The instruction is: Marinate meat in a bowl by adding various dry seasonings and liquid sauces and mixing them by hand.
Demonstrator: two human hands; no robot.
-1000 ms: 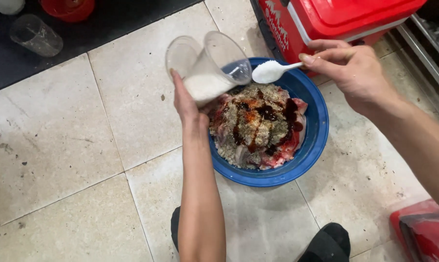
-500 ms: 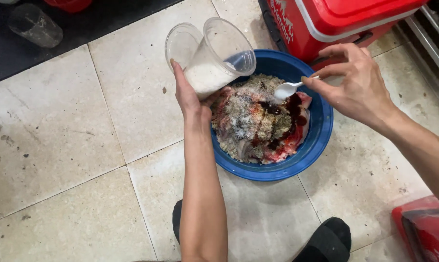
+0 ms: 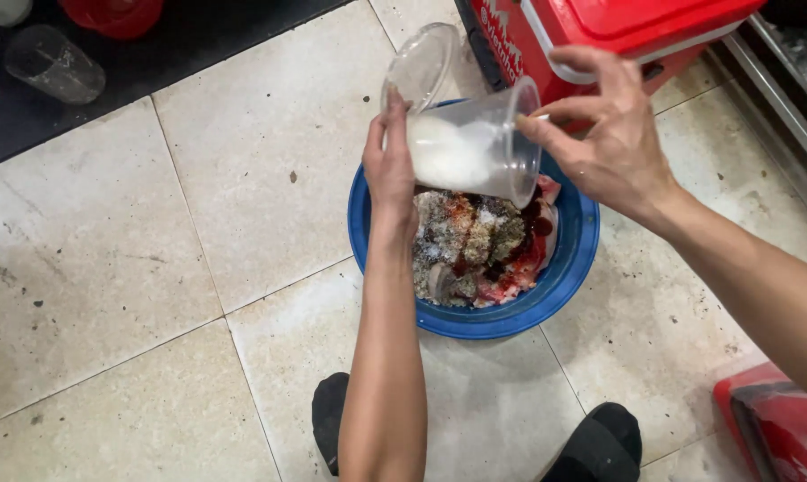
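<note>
Tub (image 3: 475,147) tilting over bowl (image 3: 564,277), white powder inside.
We are gripping the tub in our left hand (image 3: 390,165), right hand (image 3: 613,143) pinching at its mouth; we are keeping the rim low over the meat (image 3: 475,245), so powder lands inside.

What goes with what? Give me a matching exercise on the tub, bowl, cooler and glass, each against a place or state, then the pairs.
1. tub
2. bowl
3. cooler
4. glass

a. on the dark mat, top left
b. red, behind the bowl
c. tilted in the left hand, half full of white grains
d. blue, on the tiles, full of seasoned meat

Pairs: 1-c, 2-d, 3-b, 4-a
</note>
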